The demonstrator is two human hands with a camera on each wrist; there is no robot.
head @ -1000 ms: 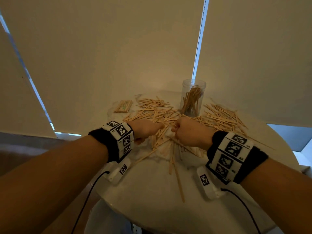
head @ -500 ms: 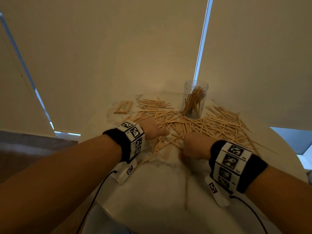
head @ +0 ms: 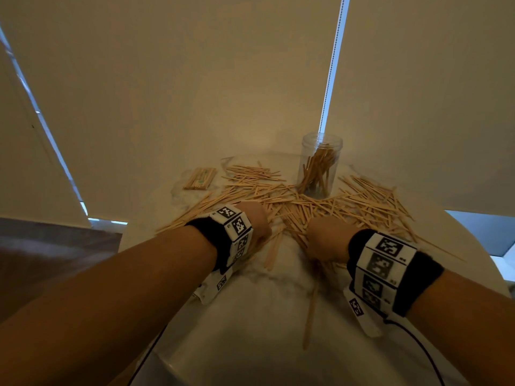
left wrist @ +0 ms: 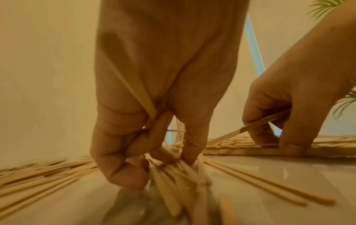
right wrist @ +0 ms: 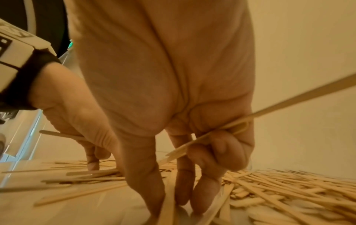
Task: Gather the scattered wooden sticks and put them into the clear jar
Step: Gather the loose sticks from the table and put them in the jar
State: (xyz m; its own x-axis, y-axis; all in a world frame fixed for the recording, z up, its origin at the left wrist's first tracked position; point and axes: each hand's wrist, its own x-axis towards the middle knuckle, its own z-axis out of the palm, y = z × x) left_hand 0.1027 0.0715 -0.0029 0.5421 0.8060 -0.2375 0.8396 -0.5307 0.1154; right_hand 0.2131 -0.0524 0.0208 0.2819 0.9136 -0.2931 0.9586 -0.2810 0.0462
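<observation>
Many thin wooden sticks point(head: 320, 210) lie scattered across the round white table point(head: 250, 344). The clear jar point(head: 320, 165) stands upright at the back, holding several sticks. My left hand point(head: 255, 221) is down on the pile's near left edge. Its fingers curl round a bunch of sticks point(left wrist: 173, 175), and one stick point(left wrist: 138, 89) lies across the palm. My right hand point(head: 326, 238) is on the near right edge. Its curled fingers grip a few sticks point(right wrist: 240, 121) while thumb and fingertips point(right wrist: 181, 197) touch sticks on the table.
A bundled packet of sticks point(head: 200, 178) lies at the table's back left. One long stick point(head: 310, 310) lies alone toward the near edge. Roller blinds hang close behind the table. The table's edge curves round on the right and the near side.
A second ago the two fists met at the pile's middle. They have since parted and drawn back to the pile's near edge, lower onto the table.
</observation>
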